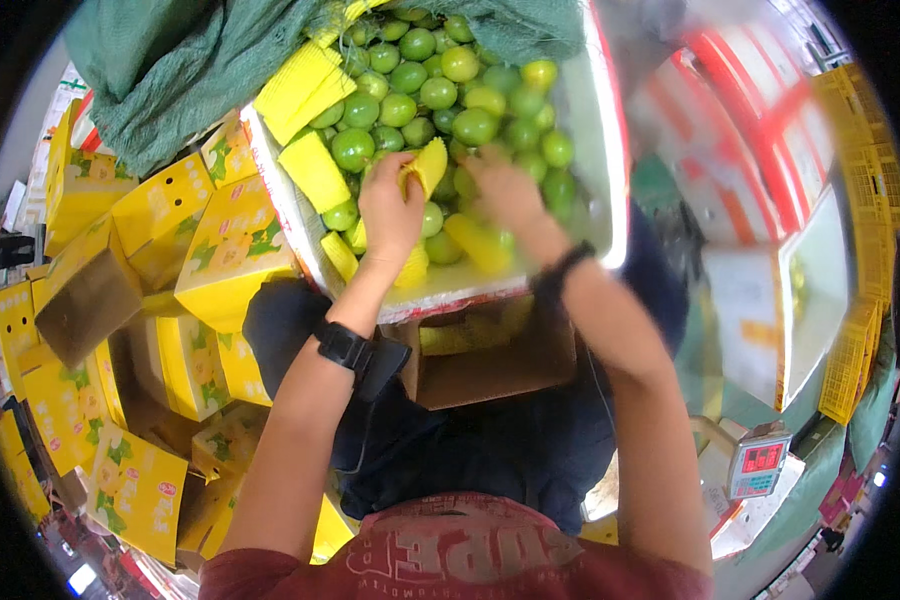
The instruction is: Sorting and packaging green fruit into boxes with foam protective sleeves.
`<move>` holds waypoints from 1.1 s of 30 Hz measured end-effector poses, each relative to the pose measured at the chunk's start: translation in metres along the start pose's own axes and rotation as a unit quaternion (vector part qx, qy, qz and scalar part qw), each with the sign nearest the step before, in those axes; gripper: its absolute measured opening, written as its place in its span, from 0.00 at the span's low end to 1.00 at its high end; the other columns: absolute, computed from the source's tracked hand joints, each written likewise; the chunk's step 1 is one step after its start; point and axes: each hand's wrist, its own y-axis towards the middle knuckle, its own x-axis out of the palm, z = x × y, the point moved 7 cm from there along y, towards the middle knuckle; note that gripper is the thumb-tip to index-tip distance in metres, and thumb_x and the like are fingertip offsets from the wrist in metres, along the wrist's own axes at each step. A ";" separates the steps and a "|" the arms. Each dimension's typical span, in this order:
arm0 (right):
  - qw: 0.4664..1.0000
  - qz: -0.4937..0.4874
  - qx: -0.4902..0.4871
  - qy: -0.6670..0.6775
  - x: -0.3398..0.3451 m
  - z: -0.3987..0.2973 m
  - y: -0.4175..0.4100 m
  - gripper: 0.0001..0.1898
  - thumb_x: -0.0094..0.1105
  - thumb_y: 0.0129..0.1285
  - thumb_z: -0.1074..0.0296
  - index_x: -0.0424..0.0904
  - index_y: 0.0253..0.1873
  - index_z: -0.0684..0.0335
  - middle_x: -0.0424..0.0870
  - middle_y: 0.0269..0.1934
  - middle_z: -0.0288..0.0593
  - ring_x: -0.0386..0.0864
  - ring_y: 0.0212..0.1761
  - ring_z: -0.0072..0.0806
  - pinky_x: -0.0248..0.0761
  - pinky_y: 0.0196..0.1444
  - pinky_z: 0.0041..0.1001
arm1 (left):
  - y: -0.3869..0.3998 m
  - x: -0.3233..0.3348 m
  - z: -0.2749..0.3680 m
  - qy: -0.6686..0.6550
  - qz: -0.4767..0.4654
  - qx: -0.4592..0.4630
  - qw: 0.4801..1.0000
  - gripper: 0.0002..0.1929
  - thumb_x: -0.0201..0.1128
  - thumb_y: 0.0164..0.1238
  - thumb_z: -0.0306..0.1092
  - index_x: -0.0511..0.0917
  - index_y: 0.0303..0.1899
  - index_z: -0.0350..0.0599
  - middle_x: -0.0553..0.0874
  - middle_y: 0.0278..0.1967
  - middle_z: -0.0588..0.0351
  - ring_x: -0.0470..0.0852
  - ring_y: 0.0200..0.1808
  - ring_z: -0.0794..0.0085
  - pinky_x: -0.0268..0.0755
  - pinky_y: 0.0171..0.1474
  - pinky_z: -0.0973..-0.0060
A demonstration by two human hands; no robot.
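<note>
A white foam box [604,172] before me holds many round green fruits [439,94], a few of them yellowish. My left hand [391,214] grips a yellow corrugated paper sleeve [435,161], curled between thumb and fingers above the fruit. Beside it my right hand [504,187] reaches down among the fruits; motion blur hides whether its fingers hold one. Flat yellow corrugated pieces [313,172] lie along the box's left side. Another yellow piece [480,244], blurred, rests on the fruit near the front wall.
Between my legs is a brown cardboard carton [495,360] with yellow material inside. Printed yellow cartons [232,240] pile up at left. Green mesh cloth [195,82] drapes over the far left corner. Foam boxes [742,142], yellow crates [851,367] and a digital scale [759,461] stand at right.
</note>
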 end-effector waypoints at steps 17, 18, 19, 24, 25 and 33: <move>0.323 0.047 0.173 0.929 -0.005 -0.042 -0.208 0.30 0.53 0.64 0.48 0.62 0.64 0.62 0.69 0.60 0.42 0.68 0.62 0.36 0.63 0.63 0.39 | -0.126 -0.007 0.070 -0.618 -0.051 -0.516 0.591 0.10 0.51 0.70 0.33 0.75 0.43 0.37 0.83 0.34 0.55 0.81 0.38 0.65 0.73 0.34 0.69; 0.582 0.028 0.141 0.800 -0.003 -0.041 -0.214 0.23 0.52 0.65 0.56 0.67 0.61 0.59 0.76 0.54 0.40 0.76 0.53 0.36 0.69 0.56 0.36 | -0.124 -0.021 0.096 -0.463 -0.144 -0.329 0.810 0.10 0.51 0.69 0.35 0.74 0.41 0.38 0.82 0.32 0.52 0.81 0.36 0.62 0.72 0.33 0.66; 0.812 0.081 0.119 0.566 -0.004 -0.036 -0.220 0.16 0.54 0.61 0.65 0.72 0.54 0.63 0.80 0.44 0.42 0.79 0.44 0.41 0.72 0.48 0.33 | -0.133 -0.028 0.130 -0.255 -0.230 -0.141 0.929 0.10 0.51 0.68 0.36 0.74 0.40 0.38 0.82 0.30 0.50 0.82 0.34 0.59 0.71 0.32 0.62; 0.933 0.119 0.238 0.245 0.046 -0.037 -0.234 0.14 0.55 0.53 0.75 0.69 0.44 0.74 0.72 0.43 0.54 0.72 0.48 0.51 0.70 0.48 0.37 | -0.129 -0.018 0.128 -0.038 -0.324 -0.004 0.945 0.07 0.56 0.60 0.36 0.76 0.34 0.44 0.81 0.30 0.45 0.80 0.32 0.49 0.72 0.37 0.58; 0.966 0.058 0.233 0.099 0.054 -0.045 -0.233 0.14 0.53 0.54 0.76 0.68 0.45 0.76 0.70 0.47 0.56 0.69 0.52 0.53 0.69 0.50 0.38 | -0.102 -0.011 0.102 0.044 -0.299 -0.032 0.953 0.09 0.57 0.60 0.36 0.77 0.39 0.45 0.82 0.31 0.47 0.81 0.34 0.52 0.72 0.37 0.58; 0.934 0.107 0.065 0.333 -0.008 -0.022 -0.173 0.08 0.55 0.56 0.77 0.79 0.41 0.70 0.82 0.32 0.54 0.81 0.34 0.45 0.73 0.37 0.33 | 0.013 0.033 -0.001 0.300 -0.215 0.068 0.927 0.28 0.61 0.58 0.32 0.61 0.61 0.51 0.77 0.48 0.43 0.81 0.40 0.47 0.77 0.39 0.59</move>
